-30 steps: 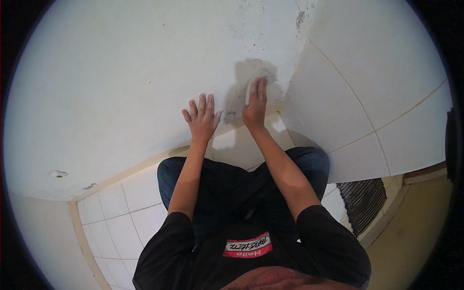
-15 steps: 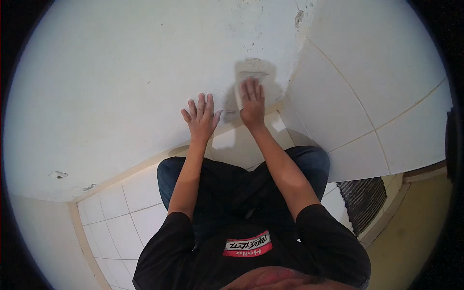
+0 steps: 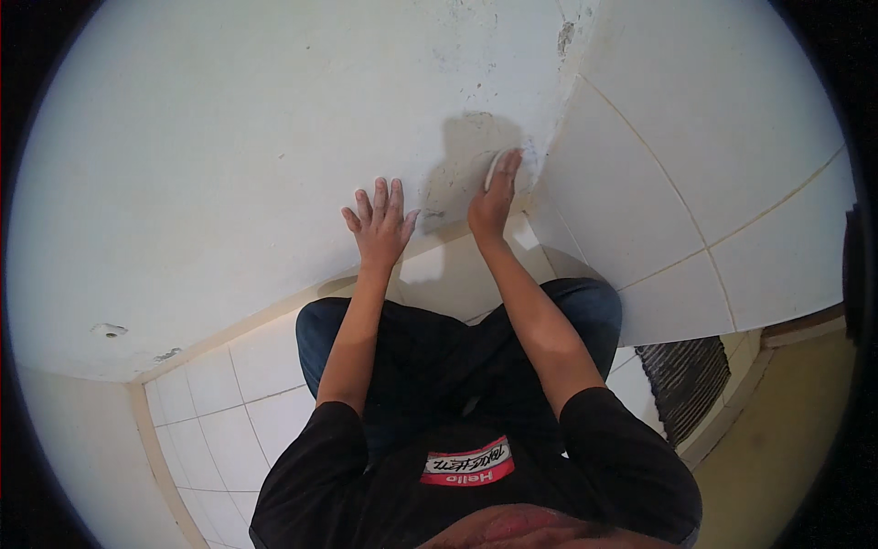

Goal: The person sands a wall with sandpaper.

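My left hand lies flat on the white wall, its fingers spread and holding nothing. To its right, my right hand is turned on edge against the wall close to the corner. It presses a pale, thin folded sheet to the surface; only a curved edge shows along the fingers, and I cannot tell whether it is paper or cloth. A greyish worn patch with flaking marks lies between the hands, partly in the right hand's shadow.
A wall of large white tiles meets the painted wall at the right. White floor tiles spread left of my bent legs. A dark striped mat lies at the right by a raised edge. A small hole marks the wall far left.
My right hand has slid right along the wall toward the corner with the sheet and tilted onto its edge. The left hand stays in place.
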{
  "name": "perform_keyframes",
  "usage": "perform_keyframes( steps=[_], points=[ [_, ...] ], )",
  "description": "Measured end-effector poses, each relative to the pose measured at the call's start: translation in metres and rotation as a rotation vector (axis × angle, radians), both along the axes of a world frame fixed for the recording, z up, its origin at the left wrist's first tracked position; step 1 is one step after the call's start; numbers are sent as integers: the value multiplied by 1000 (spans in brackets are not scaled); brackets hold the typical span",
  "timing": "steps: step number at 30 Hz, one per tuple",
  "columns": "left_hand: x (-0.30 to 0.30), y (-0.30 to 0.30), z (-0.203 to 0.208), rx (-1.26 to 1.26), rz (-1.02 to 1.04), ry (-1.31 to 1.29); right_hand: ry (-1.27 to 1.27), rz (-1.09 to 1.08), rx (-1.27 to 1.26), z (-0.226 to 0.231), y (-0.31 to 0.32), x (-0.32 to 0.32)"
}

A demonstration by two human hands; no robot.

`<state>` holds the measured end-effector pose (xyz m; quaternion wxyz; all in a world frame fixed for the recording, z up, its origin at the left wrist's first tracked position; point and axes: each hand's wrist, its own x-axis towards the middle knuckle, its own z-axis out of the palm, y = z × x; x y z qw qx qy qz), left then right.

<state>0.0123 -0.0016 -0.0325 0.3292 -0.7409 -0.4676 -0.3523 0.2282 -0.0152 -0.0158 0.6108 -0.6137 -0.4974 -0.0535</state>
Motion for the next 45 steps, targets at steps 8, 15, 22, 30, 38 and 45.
perform_keyframes(
  steps=[8, 15, 22, 30, 38, 45],
  points=[
    [-2, -2, 2, -31, 23, 58, -571, 280, -78, 18, -25, -39],
    [-1, -2, 1, -39, 27, 70, -657, 337, -92, 8, -22, -30],
    [0, 0, 0, -2, 7, 8, -486, 122, -80, 14, -10, -6],
    [2, 1, 1, 8, 7, 17, -27, 10, -47, -9, -2, -2],
    [-2, -1, 0, 1, 16, 17, -21, 67, -45, 3, -6, -18],
    [-2, -1, 2, -10, 23, 70, -524, 266, -130, 6, -23, -42]
  ],
)
